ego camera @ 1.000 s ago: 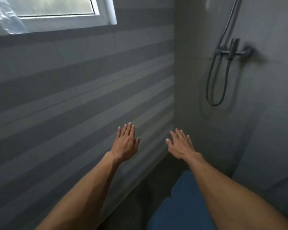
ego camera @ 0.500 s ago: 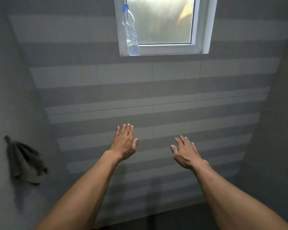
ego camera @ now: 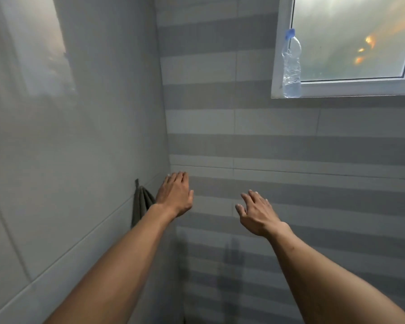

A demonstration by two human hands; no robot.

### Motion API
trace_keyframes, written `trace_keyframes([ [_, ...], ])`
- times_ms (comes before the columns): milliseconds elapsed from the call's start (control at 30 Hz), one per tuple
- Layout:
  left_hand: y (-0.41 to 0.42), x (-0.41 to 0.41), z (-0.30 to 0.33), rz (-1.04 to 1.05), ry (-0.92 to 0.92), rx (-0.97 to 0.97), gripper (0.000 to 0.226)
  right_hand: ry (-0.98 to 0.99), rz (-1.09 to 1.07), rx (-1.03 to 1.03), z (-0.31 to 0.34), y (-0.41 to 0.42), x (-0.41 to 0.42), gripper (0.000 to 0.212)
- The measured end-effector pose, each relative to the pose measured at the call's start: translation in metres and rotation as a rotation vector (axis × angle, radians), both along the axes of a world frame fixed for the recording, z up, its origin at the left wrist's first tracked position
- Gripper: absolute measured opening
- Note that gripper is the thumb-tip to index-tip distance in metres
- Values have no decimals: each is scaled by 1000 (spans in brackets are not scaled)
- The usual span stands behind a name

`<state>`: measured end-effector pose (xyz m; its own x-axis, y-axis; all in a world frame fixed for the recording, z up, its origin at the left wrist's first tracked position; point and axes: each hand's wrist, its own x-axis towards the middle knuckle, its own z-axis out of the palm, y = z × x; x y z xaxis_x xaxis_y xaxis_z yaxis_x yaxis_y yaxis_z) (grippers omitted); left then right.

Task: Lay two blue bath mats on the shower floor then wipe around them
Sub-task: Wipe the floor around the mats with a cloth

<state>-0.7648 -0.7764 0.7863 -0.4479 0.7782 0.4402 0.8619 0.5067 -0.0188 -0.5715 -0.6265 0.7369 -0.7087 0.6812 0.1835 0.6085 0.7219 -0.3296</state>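
1. No mat is seen in this view, so where the mats lie cannot be told.
2. The left hand [ego camera: 175,195] is held out flat, fingers spread, nothing gripped.
3. The right hand [ego camera: 257,212] is likewise open and empty, near the striped wall [ego camera: 290,148].
4. A grey cloth [ego camera: 140,204] is hung on the left wall [ego camera: 80,136], just beside the left hand.
5. A clear bottle [ego camera: 291,66] with a blue cap is stood on the window [ego camera: 351,38] sill, far right; no writing can be read.
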Motion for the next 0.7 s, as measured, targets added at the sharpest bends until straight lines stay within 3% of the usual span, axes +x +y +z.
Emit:
trace_keyframes([
  [133, -26, -30, 22, 279, -47, 88, 34, 13, 110, -8, 11, -18, -66, 61],
  [333, -47, -80, 24, 448, -90, -94, 28, 31, 293, -94, 19, -56, -159, 57],
  [500, -51, -94, 11, 415, -42, -111, 26, -19, 405, -119, 6, -69, -212, 56],
  [700, -55, -97, 2, 365, 14, -112, 27, 102, 382, -208, 6, -91, -260, 51],
])
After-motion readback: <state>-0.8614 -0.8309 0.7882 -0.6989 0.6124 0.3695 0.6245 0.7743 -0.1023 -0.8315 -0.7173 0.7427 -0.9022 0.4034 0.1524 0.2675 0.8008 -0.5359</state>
